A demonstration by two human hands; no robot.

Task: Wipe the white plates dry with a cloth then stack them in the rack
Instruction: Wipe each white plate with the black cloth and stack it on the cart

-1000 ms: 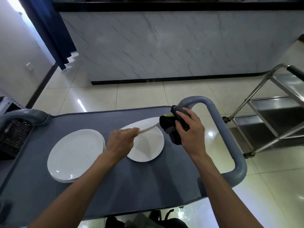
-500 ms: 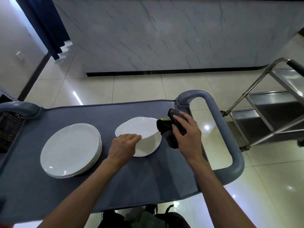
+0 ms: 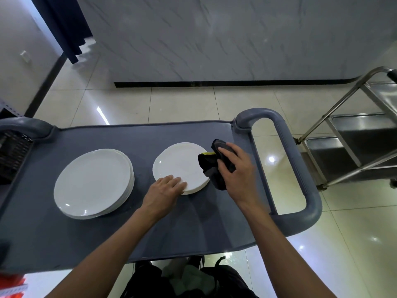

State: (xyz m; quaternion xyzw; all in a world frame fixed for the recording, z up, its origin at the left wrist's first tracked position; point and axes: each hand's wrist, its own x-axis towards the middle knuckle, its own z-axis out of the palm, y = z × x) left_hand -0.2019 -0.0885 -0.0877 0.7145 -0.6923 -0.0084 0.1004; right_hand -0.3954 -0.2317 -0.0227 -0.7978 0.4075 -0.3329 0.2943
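Observation:
A small pile of white plates (image 3: 179,164) lies flat in the middle of the grey cart top (image 3: 150,222). My left hand (image 3: 165,191) rests on its near rim with the fingers laid flat. My right hand (image 3: 236,171) grips a dark grey cloth (image 3: 211,166) with a yellow tag, and the cloth touches the right edge of the pile. A taller stack of white plates (image 3: 92,182) sits to the left on the cart.
A black slatted rack (image 3: 12,155) shows at the cart's far left edge. The cart's grey loop handle (image 3: 300,168) is on the right. A steel trolley (image 3: 354,147) stands beyond it on the tiled floor. A marble counter wall (image 3: 214,39) is ahead.
The plate that my left hand held tilted above the pile has come down flat onto it. My left fingers have flattened on the rim. The cloth stays in my right hand at the plate's right edge.

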